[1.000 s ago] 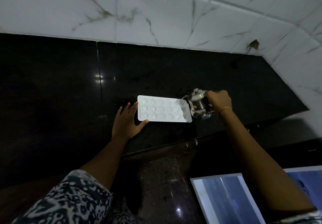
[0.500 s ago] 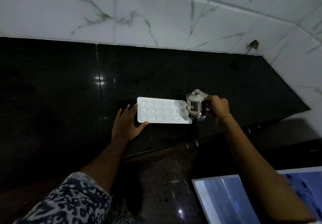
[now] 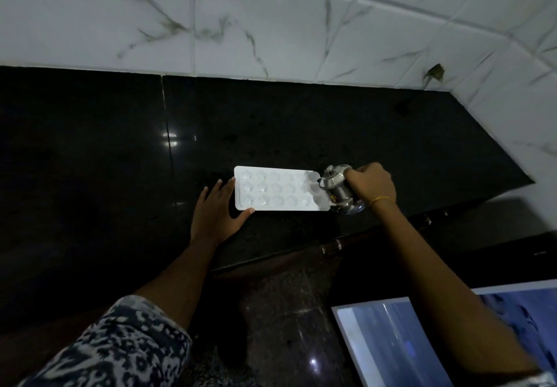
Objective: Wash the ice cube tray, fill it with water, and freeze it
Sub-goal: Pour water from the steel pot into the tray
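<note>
A dim home kitchen, judging by the polished black granite counter (image 3: 271, 127) across the middle of the frame, the white marble-veined wall tiles (image 3: 271, 19) above it, and a small steel lidded pot (image 3: 339, 189) at centre right.

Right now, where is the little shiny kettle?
In the head view the steel kettle is right of centre, gripped by the right hand and tipped toward the right end of the white ice cube tray on the black counter.

Shiny metal jug (image 3: 339, 189), glossy stone counter (image 3: 120, 145)
</note>
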A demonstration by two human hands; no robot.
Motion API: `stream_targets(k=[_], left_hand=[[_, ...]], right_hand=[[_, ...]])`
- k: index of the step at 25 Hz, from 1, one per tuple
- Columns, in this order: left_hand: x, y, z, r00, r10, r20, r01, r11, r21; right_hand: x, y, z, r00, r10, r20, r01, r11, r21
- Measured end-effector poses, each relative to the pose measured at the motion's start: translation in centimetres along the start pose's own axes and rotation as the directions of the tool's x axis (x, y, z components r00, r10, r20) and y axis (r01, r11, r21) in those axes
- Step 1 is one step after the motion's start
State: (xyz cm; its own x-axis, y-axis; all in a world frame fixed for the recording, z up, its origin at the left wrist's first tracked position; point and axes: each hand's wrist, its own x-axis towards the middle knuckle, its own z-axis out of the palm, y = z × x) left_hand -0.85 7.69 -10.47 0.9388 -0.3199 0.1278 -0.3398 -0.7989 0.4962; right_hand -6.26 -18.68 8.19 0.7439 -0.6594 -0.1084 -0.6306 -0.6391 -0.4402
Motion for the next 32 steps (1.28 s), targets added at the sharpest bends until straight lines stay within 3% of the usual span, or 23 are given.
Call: stream_targets(k=[15, 25, 32], left_hand=[[0.2, 0.1, 0.0, 1.000, -0.008, 0.008, 0.008, 1.000, 0.004], [0.1, 0.1, -0.1, 1.000, -0.004, 0.008, 0.004, 1.000, 0.006], [0.1, 0.1, 0.0, 1.000, 0.000, -0.001, 0.000, 1.000, 0.031]], right_hand=[[0.4, 0.3, -1.4, 0.999, -0.034, -0.036, 0.034, 0.999, -0.017], [-0.6, 1.3, -0.8, 0.988, 0.151, 0.017, -0.149, 0.940, 0.306], [-0.7, 1.8, -1.9, 0.993, 0.115, 0.027, -0.118, 0.957, 0.265]])
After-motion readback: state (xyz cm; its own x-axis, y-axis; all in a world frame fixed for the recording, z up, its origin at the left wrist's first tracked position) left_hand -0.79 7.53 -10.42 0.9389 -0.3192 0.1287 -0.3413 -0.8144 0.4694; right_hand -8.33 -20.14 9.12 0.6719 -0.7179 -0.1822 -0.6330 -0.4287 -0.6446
